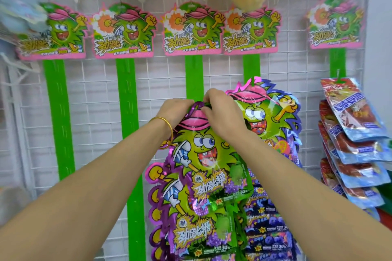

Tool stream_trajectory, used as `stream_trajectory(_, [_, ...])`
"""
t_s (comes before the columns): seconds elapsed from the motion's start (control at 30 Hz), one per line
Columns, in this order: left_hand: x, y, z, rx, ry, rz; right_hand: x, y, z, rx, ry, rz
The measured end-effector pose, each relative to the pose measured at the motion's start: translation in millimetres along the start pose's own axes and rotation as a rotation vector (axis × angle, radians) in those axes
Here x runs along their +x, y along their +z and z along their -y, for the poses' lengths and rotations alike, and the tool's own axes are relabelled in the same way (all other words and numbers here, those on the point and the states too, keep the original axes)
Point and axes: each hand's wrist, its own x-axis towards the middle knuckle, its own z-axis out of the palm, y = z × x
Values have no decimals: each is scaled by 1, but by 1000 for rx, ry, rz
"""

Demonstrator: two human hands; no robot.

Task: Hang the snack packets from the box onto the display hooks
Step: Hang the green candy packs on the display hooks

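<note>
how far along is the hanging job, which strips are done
Done: the fourth strip and far-right strip carry packets. In hand: left hand and right hand pinch the top of a purple-edged packet at the third strip, more hanging below it. Left: the first strip and second strip hang bare.

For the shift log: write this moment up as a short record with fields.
left hand: pinches the top of the green packet; bracelet on the wrist
right hand: pinches the same top edge
green packet: held up against the middle strip; hooked or not, cannot tell
lower packets: same kind, beneath it
neighbour packets: hanging on the next strip rightward
red packets: hanging in a column, far right
left strips: bare where visible
</note>
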Motion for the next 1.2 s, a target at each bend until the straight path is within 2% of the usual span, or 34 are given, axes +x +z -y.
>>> stream_trajectory(0.13, [-1, 4, 2, 5, 26, -59, -3, 6, -5, 0, 23, 49])
stream_trajectory(0.33, [2, 4, 7, 70, 44, -62, -9, 13, -9, 87, 32, 113])
stream_trajectory(0.47, [0, 2, 9, 60, 67, -42, -12, 12, -6, 114, 25, 73])
stream_trajectory(0.67, [2, 2, -1, 103, 84, 0, -4, 2, 2, -48, -27, 2])
stream_trajectory(0.83, [2, 5, 3, 29, 34, -58, -6, 6, 3, -109, -26, 46])
stream_trajectory(1.1, [0, 5, 6, -4, -5, -80, -15, 10, -3, -2, 6, 96])
stream_trajectory(1.2, [-1, 1, 12, -28, -11, -27, -18, 16, -8, 62, 28, 142])
